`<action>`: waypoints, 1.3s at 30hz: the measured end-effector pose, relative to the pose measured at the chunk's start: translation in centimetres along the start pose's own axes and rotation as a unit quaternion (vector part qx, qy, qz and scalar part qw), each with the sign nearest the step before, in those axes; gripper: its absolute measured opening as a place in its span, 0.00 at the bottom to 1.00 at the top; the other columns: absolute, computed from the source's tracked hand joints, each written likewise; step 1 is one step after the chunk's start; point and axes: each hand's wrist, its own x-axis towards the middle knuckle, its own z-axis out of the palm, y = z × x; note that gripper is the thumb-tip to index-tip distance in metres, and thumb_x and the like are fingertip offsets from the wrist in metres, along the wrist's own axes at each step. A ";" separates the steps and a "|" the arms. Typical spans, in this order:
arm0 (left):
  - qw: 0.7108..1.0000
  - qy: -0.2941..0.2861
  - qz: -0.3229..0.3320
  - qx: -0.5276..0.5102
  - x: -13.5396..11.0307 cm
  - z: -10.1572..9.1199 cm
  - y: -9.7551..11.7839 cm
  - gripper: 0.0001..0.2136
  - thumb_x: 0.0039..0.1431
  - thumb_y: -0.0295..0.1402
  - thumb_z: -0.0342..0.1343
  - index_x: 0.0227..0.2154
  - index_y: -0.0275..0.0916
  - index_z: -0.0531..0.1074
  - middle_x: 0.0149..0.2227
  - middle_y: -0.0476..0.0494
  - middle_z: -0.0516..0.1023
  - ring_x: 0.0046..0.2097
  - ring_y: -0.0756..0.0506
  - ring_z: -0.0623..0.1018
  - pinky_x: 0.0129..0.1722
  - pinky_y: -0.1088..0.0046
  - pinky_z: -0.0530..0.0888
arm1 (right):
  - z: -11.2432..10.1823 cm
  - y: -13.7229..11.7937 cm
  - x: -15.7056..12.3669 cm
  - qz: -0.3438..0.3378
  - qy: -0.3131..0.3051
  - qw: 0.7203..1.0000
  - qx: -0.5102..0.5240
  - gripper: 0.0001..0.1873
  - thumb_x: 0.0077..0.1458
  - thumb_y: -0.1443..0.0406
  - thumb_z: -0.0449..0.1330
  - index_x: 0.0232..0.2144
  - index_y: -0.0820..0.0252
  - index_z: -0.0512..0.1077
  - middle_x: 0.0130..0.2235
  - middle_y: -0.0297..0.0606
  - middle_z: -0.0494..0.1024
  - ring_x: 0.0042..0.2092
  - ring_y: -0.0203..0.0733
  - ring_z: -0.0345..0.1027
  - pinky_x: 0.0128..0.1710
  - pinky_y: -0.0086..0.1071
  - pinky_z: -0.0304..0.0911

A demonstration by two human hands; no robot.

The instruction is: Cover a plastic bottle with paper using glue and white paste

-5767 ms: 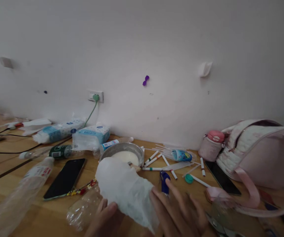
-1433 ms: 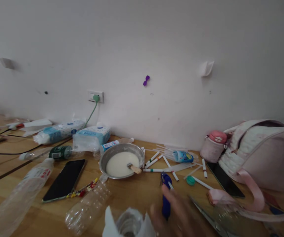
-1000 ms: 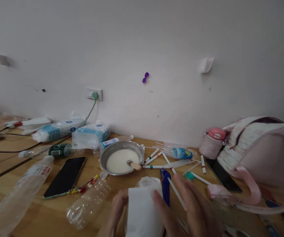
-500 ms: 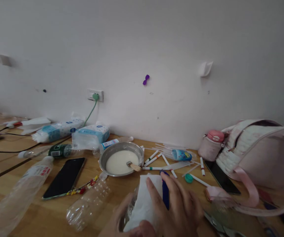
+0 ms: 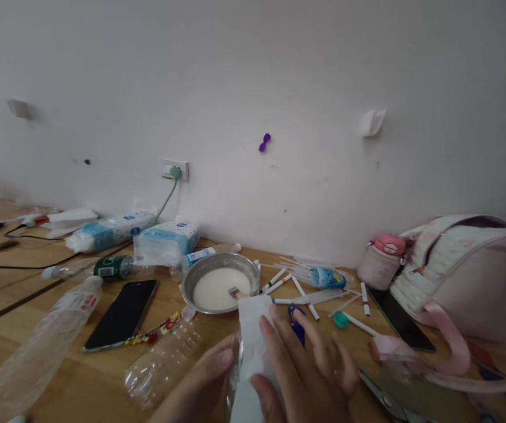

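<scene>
A white paper strip (image 5: 255,341) lies against a clear plastic bottle (image 5: 234,376), which shows only in part at the bottom centre. My left hand (image 5: 200,379) grips the bottle's left side, its thumb visible and its other fingers mostly hidden. On the paper rests my right hand (image 5: 306,376), fingers stretched out and spread, pressing it against the bottle. A dark blue object (image 5: 297,329) shows just beyond the right fingers; its kind is unclear. Behind the paper stands a metal bowl (image 5: 186,294) of milky white liquid, with a brush (image 5: 239,292) in it.
Left are a black phone (image 5: 121,314) with a beaded strap and empty plastic bottles (image 5: 41,352). Tissue packs (image 5: 167,238) sit by the wall. Several markers (image 5: 277,285) and a green cap (image 5: 340,319) lie right of the bowl. Scissors (image 5: 385,396) lie near a pink bag (image 5: 477,294).
The paper strip's top end now reaches in front of the brush handle. My left thumb has come into view beside the bottle, and my right fingers have spread wider. The view has shifted slightly.
</scene>
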 end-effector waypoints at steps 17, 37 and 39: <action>0.839 0.322 0.099 0.427 1.0 -2.4 0.7 0.28 0.38 0.47 0.61 0.43 0.38 0.69 0.52 0.32 0.71 0.58 0.28 0.62 0.58 0.47 0.49 | -1.1 1.4 2.3 0.050 -0.052 0.996 0.049 0.10 0.55 0.61 0.53 0.40 0.48 0.71 0.39 0.27 0.78 0.46 0.46 0.67 0.54 0.47 0.39; 0.809 0.422 0.123 0.391 1.6 -5.3 3.7 0.19 0.40 0.54 0.55 0.27 0.43 0.66 0.31 0.45 0.75 0.40 0.35 0.74 0.42 0.57 0.68 | 9.6 2.4 11.6 -0.071 -0.540 0.839 0.006 0.10 0.56 0.61 0.56 0.34 0.62 0.73 0.37 0.37 0.77 0.44 0.43 0.69 0.49 0.47 0.58; 0.808 0.425 0.125 0.389 1.6 -5.5 3.6 0.20 0.40 0.54 0.55 0.27 0.43 0.65 0.30 0.46 0.74 0.39 0.35 0.74 0.41 0.56 0.69 | 8.9 3.4 12.0 -0.084 -0.494 0.864 0.045 0.09 0.57 0.64 0.54 0.35 0.61 0.73 0.38 0.37 0.75 0.43 0.42 0.68 0.46 0.43 0.60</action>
